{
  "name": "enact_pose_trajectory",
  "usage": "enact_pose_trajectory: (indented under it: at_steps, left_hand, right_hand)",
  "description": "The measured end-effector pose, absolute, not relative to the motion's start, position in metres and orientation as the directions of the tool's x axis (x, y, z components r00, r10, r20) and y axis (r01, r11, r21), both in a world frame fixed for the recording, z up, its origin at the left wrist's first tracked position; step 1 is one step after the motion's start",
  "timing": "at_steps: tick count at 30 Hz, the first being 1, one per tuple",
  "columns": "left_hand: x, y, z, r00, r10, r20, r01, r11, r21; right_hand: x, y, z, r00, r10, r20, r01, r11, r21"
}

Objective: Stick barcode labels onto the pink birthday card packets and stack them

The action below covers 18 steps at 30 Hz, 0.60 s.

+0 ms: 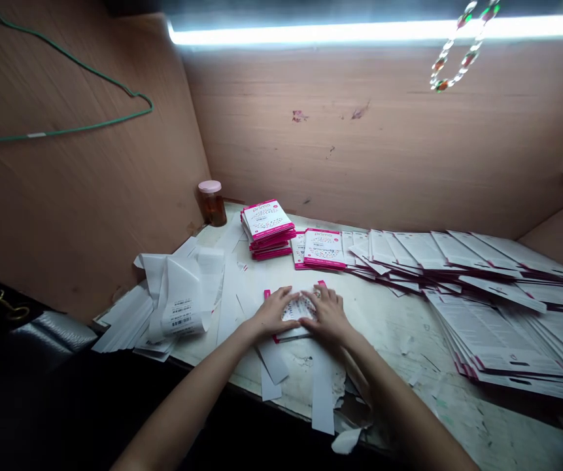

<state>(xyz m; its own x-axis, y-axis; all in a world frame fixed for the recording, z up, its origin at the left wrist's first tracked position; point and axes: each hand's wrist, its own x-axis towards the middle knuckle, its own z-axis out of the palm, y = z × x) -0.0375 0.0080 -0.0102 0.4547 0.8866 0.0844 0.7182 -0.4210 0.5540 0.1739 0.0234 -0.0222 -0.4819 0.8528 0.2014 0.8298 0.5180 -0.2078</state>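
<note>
A white and pink printed packet (291, 311) lies on the worktable in front of me. My left hand (275, 315) rests on its left part, fingers spread and bent over it. On its right part lies my right hand (327, 314), fingers also apart. Both thumbs point inward over the packet and nearly meet. Behind the hands stands a stack of similar packets (267, 219), and to its right a flatter group of packets (324, 247). White paper strips (323, 392) lie below the hands at the table's front edge.
A jar with a pink lid (213, 206) stands at the back left. Labels on backing paper (183, 301) lie at the left. Many white packets (497, 333) overlap along the right side. A green hanger (89, 127) and a beaded string (458, 55) hang above.
</note>
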Motion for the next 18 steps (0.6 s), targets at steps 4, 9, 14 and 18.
enact_pose_trajectory:
  at_steps: [4,9,14,18]
  left_hand:
    - [-0.041,-0.004,0.006,0.559,0.829,0.012,0.771,-0.525,0.362]
    - [-0.059,-0.049,0.026,0.58,0.809,-0.097,0.785,-0.523,0.332]
    - [-0.081,-0.086,0.028,0.65,0.756,-0.075,0.729,-0.593,0.342]
    - [-0.087,-0.105,0.015,0.659,0.751,-0.051,0.722,-0.612,0.322]
  right_hand:
    - [0.193,-0.004,-0.023,-0.572,0.809,0.133,0.797,0.587,-0.144]
    - [0.189,0.031,0.004,-0.71,0.7,-0.084,0.7,0.685,-0.204]
    - [0.158,0.059,0.02,-0.789,0.554,-0.265,0.606,0.77,-0.197]
    - [0.142,0.036,0.014,-0.858,0.514,-0.004,0.512,0.855,0.082]
